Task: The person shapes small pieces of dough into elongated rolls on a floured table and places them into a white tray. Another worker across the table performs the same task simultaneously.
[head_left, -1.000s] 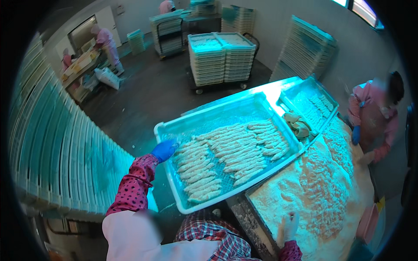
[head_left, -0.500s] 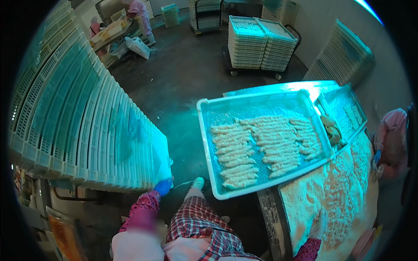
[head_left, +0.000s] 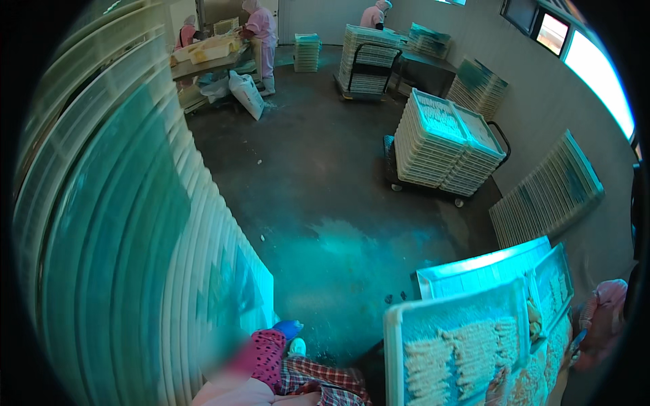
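Your left hand (head_left: 288, 329), blue-gloved, is reaching at the foot of the upright tray stack (head_left: 135, 271); I cannot tell whether its grip is closing on anything. The stack is standing directly left of that hand, trays on edge, while your right hand (head_left: 497, 386) is barely showing, far off by the loaded tray (head_left: 453, 338).

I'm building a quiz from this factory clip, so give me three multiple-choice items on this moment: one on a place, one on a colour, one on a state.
1. Where does the left hand reach?
A. to the row of upright trays on the person's left
B. into the floured table
C. to the wheeled cart

2. What colour is the glove on that hand?
A. yellow
B. blue
C. black

3. What state is the tray of breaded strips at lower right in?
A. empty
B. stacked under others
C. loaded with rows of strips

Answers: 1 A, the gloved hand sits at the foot of the standing trays. 2 B, the glove shows blue above the patterned pink sleeve. 3 C, pale strips lie in rows across it.
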### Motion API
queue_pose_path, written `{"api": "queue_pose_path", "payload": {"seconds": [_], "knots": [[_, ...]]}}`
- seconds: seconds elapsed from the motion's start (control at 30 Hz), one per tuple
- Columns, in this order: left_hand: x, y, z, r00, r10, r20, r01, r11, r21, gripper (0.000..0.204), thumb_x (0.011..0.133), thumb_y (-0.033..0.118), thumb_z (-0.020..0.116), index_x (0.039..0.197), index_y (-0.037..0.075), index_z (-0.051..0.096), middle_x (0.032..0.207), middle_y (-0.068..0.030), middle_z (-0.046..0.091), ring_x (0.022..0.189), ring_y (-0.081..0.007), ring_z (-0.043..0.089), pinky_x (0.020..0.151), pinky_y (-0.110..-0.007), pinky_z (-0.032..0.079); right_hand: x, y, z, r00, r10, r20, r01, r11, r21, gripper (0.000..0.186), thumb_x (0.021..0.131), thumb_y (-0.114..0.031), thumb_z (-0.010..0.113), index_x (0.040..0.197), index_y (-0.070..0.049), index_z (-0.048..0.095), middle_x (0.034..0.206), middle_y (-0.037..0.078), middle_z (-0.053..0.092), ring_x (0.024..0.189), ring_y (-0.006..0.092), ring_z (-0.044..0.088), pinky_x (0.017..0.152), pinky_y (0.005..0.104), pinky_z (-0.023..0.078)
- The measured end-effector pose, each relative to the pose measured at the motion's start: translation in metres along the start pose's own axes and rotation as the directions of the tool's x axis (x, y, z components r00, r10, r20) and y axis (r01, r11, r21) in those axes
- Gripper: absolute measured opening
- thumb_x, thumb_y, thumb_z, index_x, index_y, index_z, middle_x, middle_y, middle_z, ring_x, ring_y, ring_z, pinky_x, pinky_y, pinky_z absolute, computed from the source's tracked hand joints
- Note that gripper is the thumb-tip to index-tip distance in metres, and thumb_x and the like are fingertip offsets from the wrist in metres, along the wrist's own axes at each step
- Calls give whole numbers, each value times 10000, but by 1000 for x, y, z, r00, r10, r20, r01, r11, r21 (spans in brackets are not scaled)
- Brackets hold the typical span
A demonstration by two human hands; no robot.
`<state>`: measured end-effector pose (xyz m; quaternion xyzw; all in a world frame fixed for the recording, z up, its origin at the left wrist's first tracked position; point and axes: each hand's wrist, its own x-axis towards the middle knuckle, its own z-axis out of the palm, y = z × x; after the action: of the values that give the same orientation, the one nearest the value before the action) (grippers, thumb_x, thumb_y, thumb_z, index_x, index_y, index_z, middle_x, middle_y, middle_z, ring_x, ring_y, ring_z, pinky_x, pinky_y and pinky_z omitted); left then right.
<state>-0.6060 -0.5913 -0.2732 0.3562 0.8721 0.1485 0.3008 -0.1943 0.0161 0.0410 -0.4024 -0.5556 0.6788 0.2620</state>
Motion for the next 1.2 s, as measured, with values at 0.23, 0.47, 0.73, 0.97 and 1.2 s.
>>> {"api": "queue_pose_path", "payload": {"seconds": [0.23,0.47,0.73,0.97,1.2], "knots": [[147,-66,-62,991,90,-97,-85,995,53,345,910,270,376,993,54,633,1026,-154,625,924,-336,606,802,-439,473,136,-70,263,973,222,-61,-206,958,199,248,915,-202,527,1139,-95,510,939,-12,561,763,83,527,543,200,422],[210,-167,-98,986,-166,-26,150,938,-313,371,874,400,447,950,84,626,1010,-167,615,942,-351,579,806,-447,451,305,-49,524,900,344,266,-336,939,-77,204,864,-238,634,1000,-99,573,859,-17,579,659,69,534,510,188,428],[247,-263,-174,563,-826,20,618,405,-674,346,843,367,531,1010,73,605,1046,-193,609,941,-391,578,784,-454,464,373,70,729,583,642,499,-559,762,-327,151,860,-189,631,892,-63,552,745,24,536,588,122,499,505,224,404],[359,-460,-66,475,-869,-138,770,486,-413,108,829,152,514,877,126,608,977,-128,575,895,-289,581,680,-395,504,394,189,758,500,863,77,-726,466,-507,122,916,-170,505,804,-152,459,717,-38,417,616,80,406,529,211,339],[486,-630,15,173,-984,31,666,94,-740,445,884,316,530,1193,-2,485,1273,-212,487,1164,-368,470,952,-422,394,432,299,724,568,811,-139,-705,392,-592,296,933,-263,475,681,-134,391,624,-19,363,554,86,363,511,218,299]]}}
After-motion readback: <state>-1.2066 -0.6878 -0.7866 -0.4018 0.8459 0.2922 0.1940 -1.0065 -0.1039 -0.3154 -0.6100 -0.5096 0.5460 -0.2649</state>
